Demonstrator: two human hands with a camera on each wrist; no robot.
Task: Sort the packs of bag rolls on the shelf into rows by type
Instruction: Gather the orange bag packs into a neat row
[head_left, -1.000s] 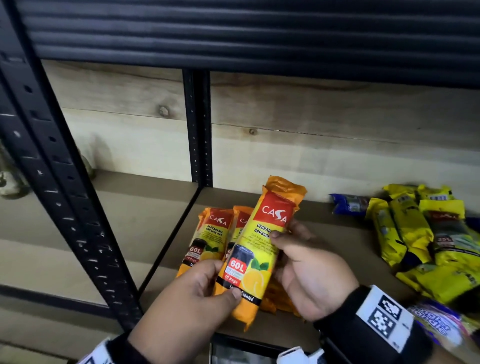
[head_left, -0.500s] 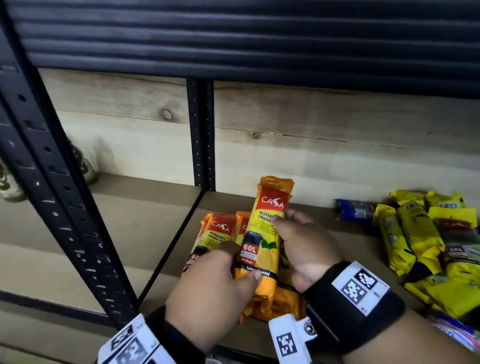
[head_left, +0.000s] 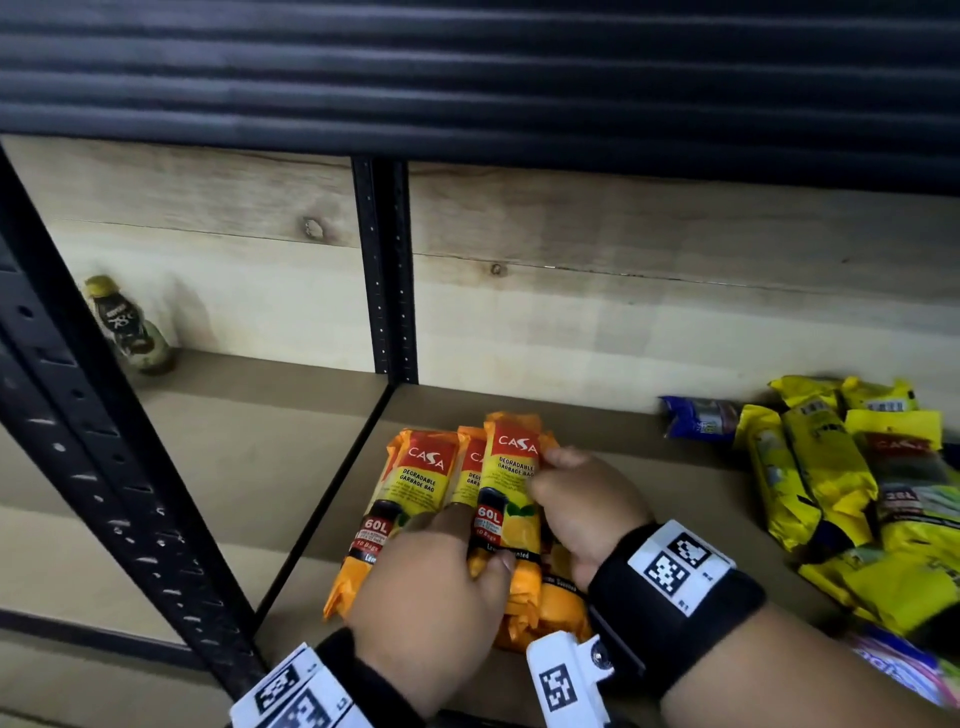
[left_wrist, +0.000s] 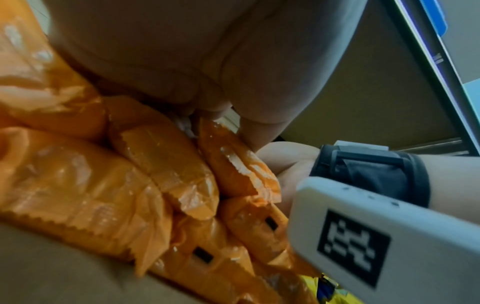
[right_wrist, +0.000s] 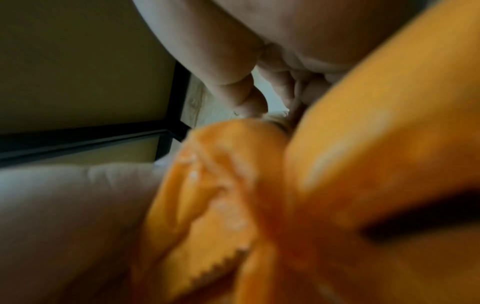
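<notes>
Several orange CASA 60L garbage-bag packs (head_left: 415, 488) lie side by side on the shelf board (head_left: 649, 467), near its left end. One more orange pack (head_left: 511, 483) rests over them, held by both hands. My left hand (head_left: 465, 543) grips its lower part, thumb on the front. My right hand (head_left: 553, 473) pinches its right edge near the top. In the left wrist view the crimped ends of the orange packs (left_wrist: 168, 170) sit under my fingers (left_wrist: 207, 82). The right wrist view is blurred, with an orange pack (right_wrist: 363, 144) close to the lens.
A heap of yellow packs (head_left: 831, 478) and a blue pack (head_left: 696, 418) lie at the right of the shelf. A black rear post (head_left: 387, 270) divides the bays. A small bottle (head_left: 127, 327) stands in the left bay. A black front upright (head_left: 104, 467) runs at the left.
Both hands have carried the orange pack forward and down, from raised and tilted above the shelf onto the row of orange packs.
</notes>
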